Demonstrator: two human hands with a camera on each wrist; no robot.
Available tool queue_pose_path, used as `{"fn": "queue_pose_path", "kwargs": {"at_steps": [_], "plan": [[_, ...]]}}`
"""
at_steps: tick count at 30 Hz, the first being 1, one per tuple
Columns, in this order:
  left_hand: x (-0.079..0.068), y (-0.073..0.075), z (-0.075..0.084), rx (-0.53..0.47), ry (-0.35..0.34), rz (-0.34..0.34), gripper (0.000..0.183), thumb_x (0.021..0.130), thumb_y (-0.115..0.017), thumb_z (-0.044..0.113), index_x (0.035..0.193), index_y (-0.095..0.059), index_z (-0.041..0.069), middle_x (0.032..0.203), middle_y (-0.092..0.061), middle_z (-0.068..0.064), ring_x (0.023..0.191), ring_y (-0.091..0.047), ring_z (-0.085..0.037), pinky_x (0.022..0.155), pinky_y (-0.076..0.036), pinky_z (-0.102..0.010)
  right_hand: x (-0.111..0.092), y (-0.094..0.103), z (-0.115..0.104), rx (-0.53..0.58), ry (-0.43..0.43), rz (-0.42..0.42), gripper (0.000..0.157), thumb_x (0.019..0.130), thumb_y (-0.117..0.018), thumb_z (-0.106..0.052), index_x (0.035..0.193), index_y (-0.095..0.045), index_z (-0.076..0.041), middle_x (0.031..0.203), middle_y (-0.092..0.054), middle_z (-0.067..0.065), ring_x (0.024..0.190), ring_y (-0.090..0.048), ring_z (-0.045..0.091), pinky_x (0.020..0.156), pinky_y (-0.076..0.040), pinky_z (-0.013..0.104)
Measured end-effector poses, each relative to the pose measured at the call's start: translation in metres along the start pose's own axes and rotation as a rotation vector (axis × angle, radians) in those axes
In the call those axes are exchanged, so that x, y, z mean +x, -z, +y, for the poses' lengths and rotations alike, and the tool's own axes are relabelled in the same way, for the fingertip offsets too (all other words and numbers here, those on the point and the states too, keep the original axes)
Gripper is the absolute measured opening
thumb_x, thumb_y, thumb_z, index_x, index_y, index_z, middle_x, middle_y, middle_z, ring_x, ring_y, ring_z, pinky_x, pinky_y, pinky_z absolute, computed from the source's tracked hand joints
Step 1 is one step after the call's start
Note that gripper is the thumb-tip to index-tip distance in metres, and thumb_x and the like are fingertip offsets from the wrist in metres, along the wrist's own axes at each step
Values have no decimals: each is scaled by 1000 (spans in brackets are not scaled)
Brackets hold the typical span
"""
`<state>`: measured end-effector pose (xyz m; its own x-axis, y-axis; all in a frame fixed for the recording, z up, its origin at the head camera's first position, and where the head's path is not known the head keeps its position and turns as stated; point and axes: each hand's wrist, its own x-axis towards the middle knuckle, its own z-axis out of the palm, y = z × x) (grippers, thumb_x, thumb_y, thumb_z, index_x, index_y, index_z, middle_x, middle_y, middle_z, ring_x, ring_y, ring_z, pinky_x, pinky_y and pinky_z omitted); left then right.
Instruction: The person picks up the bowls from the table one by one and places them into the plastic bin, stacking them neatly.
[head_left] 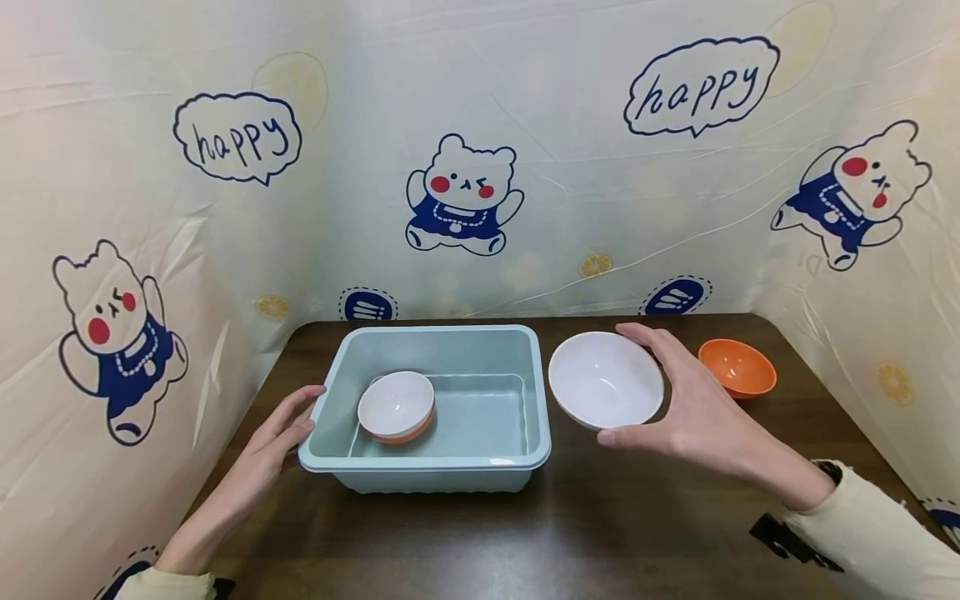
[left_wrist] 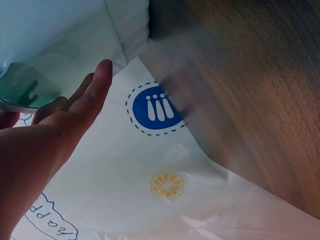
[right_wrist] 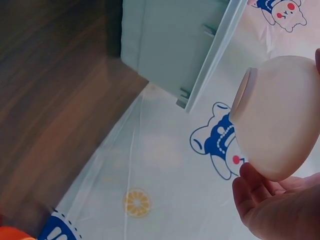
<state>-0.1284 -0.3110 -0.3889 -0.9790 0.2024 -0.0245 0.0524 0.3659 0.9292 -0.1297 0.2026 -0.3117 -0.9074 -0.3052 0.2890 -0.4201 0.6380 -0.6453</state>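
Note:
My right hand (head_left: 697, 408) holds a white bowl (head_left: 606, 380) by its rim, thumb at the near side and fingers at the far side. In the right wrist view the bowl (right_wrist: 280, 115) is lifted and tilted, its foot ring showing. My left hand (head_left: 273, 437) touches the left side of a pale blue-green plastic basin (head_left: 442, 479); the left wrist view shows its fingers (left_wrist: 92, 95) extended along the basin's outer wall. Inside the basin, toward the left, sits a white bowl (head_left: 397, 402) with orange showing beneath it.
An orange bowl (head_left: 737, 367) stands at the right on the dark wooden table (head_left: 600, 525), beyond my right wrist. A printed cloth (head_left: 570, 208) with bears and lettering hangs behind the table and along both sides.

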Motion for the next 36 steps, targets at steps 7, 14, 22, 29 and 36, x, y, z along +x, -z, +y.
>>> {"fn": "queue_pose_path", "kwargs": {"at_steps": [7, 14, 22, 29, 36], "plan": [[1, 0, 0, -5, 3, -11, 55, 116, -38, 31, 162, -20, 7, 167, -23, -30, 146, -32, -51, 89, -51, -27, 6, -2, -4, 10, 11, -9, 111, 66, -99, -51, 157, -41, -24, 150, -49, -1, 124, -54, 25, 97, -46, 56], [0, 2, 0, -9, 2, -14, 55, 116, -37, 31, 163, -20, 6, 168, -22, -31, 147, -31, -51, 89, -49, -23, 14, -7, -8, 2, 47, -19, 114, 65, -101, -49, 157, -41, -19, 151, -48, 1, 128, -52, 26, 100, -45, 56], [0, 2, 1, -11, 0, -18, 55, 116, -37, 30, 163, -19, 6, 168, -20, -31, 148, -29, -52, 89, -50, -23, 24, -13, -15, -19, 64, -45, 113, 64, -99, -53, 156, -42, -22, 147, -50, -1, 125, -53, 23, 97, -49, 52], [0, 1, 1, -11, 2, -16, 55, 116, -37, 30, 162, -20, 6, 168, -19, -31, 148, -28, -52, 89, -50, -23, 33, -17, -23, -8, 83, -80, 113, 65, -97, -55, 157, -40, -23, 149, -49, -3, 126, -53, 21, 96, -50, 51], [0, 0, 0, -13, 0, -18, 54, 116, -37, 28, 162, -20, 6, 168, -19, -31, 147, -30, -52, 88, -50, -23, 42, -23, -28, 7, 115, -107, 109, 67, -97, -53, 156, -41, -22, 148, -49, -2, 126, -52, 22, 94, -53, 49]]}}
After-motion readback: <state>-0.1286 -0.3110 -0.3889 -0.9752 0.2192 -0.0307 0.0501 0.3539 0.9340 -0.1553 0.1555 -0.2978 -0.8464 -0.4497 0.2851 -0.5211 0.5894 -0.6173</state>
